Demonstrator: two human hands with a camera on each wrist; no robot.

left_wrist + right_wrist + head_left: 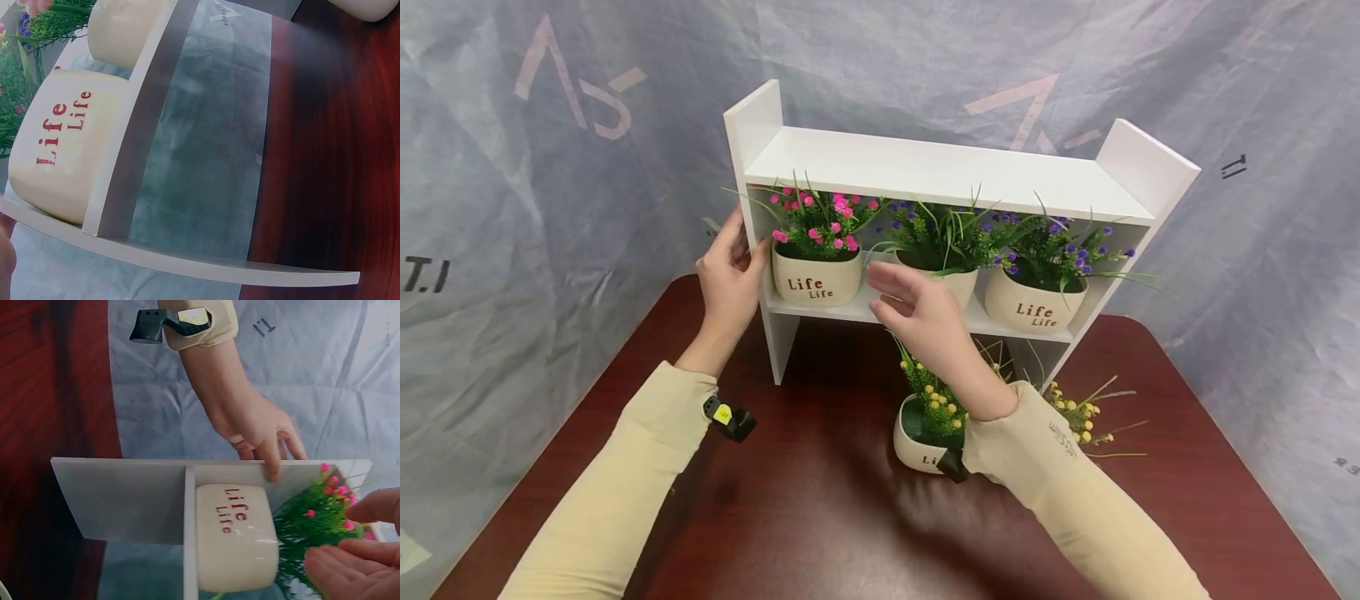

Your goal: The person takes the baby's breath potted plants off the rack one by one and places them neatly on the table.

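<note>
A white two-tier shelf [925,162] stands on the table. My left hand [730,275] grips its left side panel, with the thumb over the front edge and the fingers on the outer face. Beside that thumb, on the middle board, sits a cream pot with pink flowers [817,279], lettered "Life". My right hand [922,315] hovers with extended fingers before the middle pot [961,287], partly covering it, and holds nothing. To the right is a pot with purple flowers [1036,300]. In the right wrist view, the right fingers [350,565] appear near the pink flowers [328,500].
Below the shelf's front, a pot with yellow flowers [913,446] stands on the dark red table [760,517]. More yellow flowers [1078,417] show behind my right sleeve, their pot hidden. Grey printed sheeting [587,167] hangs behind and at the sides.
</note>
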